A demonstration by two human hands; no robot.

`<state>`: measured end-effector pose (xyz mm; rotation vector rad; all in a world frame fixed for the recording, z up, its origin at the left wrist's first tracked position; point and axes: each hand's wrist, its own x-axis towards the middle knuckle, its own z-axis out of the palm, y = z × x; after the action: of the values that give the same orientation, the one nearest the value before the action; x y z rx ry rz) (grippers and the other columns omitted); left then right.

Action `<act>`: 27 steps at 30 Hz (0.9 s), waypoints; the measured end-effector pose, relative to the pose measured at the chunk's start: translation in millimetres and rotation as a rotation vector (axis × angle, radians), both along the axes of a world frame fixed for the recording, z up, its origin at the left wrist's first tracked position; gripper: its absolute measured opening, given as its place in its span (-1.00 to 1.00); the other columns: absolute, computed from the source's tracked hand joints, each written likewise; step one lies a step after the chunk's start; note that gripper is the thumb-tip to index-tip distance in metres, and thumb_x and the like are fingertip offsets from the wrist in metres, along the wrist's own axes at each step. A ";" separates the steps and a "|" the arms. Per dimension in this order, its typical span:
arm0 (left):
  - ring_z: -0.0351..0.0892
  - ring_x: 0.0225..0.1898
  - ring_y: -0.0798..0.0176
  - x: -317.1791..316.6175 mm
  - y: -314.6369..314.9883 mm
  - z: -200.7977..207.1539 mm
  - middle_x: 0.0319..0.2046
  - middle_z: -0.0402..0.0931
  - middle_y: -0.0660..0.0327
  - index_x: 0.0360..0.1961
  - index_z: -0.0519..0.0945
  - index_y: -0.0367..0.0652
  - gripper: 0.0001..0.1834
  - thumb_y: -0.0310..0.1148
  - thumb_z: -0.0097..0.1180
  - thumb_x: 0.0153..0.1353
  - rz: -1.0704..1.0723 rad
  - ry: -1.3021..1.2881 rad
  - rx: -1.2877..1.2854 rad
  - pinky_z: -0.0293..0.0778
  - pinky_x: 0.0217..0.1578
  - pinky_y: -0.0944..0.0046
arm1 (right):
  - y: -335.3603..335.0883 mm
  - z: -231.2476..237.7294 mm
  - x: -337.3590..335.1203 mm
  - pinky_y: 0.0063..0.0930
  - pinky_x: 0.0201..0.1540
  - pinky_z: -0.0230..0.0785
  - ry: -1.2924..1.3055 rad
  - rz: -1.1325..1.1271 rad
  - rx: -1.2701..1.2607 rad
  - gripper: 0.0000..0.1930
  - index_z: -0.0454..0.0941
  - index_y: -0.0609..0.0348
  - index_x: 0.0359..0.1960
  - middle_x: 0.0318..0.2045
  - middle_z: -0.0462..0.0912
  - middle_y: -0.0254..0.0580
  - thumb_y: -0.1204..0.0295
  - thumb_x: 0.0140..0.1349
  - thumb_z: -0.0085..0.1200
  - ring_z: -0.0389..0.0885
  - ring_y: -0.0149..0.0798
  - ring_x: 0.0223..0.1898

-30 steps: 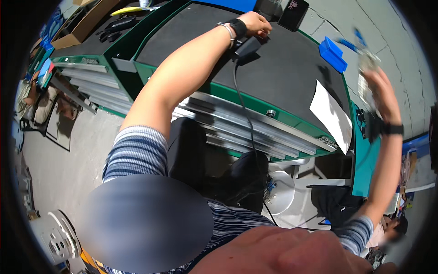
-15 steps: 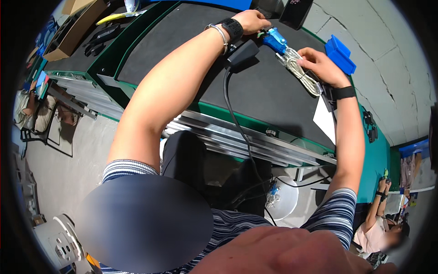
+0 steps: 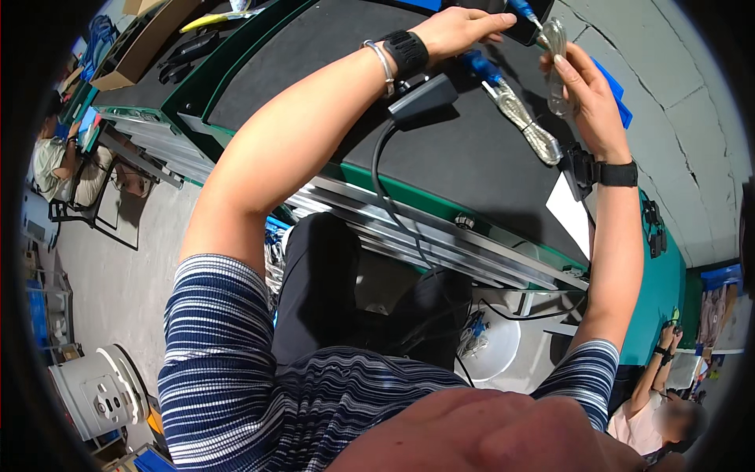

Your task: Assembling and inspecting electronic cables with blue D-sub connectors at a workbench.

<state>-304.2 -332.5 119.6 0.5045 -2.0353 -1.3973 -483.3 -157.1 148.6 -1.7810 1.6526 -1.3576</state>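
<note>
My right hand (image 3: 586,90) is closed around a coiled clear cable (image 3: 555,67), raised above the far right of the bench. A blue connector (image 3: 522,9) sticks up from the top of that coil. My left hand (image 3: 464,33) reaches toward it, fingers stretched out and apart from the connector, with nothing visible in them. Under my hands a second bundled clear cable (image 3: 525,130) lies on the dark mat, its blue connector (image 3: 484,68) toward my left hand. Near my left wrist stands a black box-shaped device (image 3: 425,101) with a black lead.
A black phone-like slab (image 3: 519,30) is at the back, behind my left fingertips. Blue bins (image 3: 616,94) stand by the wall. White paper (image 3: 568,212) lies near my right forearm. A white bucket (image 3: 499,346) with cables sits below the bench. Other people work at far left and right.
My right hand has lifted a coiled cable off the mat, up and to the right. My left hand has moved right, away from the blue connector on the mat, and its fingers have straightened.
</note>
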 end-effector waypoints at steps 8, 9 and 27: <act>0.55 0.13 0.26 14.3 24.2 -5.5 0.01 0.65 0.25 0.23 0.60 -0.06 -0.46 0.09 0.08 0.44 -0.216 0.227 0.003 0.34 0.26 0.17 | 13.5 7.3 35.1 -0.41 0.06 0.56 -0.372 0.356 0.431 -0.56 0.45 0.21 0.25 -0.10 0.68 -0.22 0.14 0.57 -0.11 0.70 -0.29 0.00; 0.61 -0.05 0.32 12.9 20.3 -5.5 -0.09 0.66 0.27 0.18 0.62 -0.08 -0.51 0.04 0.09 0.45 -0.179 0.232 -0.023 0.46 0.12 0.24 | 12.0 6.9 35.2 -0.40 0.09 0.54 -0.354 0.330 0.427 -0.56 0.45 0.20 0.25 -0.10 0.68 -0.23 0.13 0.57 -0.11 0.70 -0.29 0.00; 0.52 -0.46 0.41 14.1 11.5 10.4 -0.42 0.53 0.29 -0.09 0.48 -0.17 -0.77 -0.22 0.10 0.47 -0.329 0.439 0.320 0.46 -0.44 0.37 | -2.6 -21.0 -11.6 -0.35 -0.08 0.51 0.597 -0.262 -0.059 -0.66 0.54 0.13 0.12 -0.18 0.68 -0.18 0.38 0.34 0.17 0.66 -0.24 -0.23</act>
<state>-290.1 -321.0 130.0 -0.0240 -1.5927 -1.8552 -494.9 -159.6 127.6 -2.2131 2.2321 -1.0273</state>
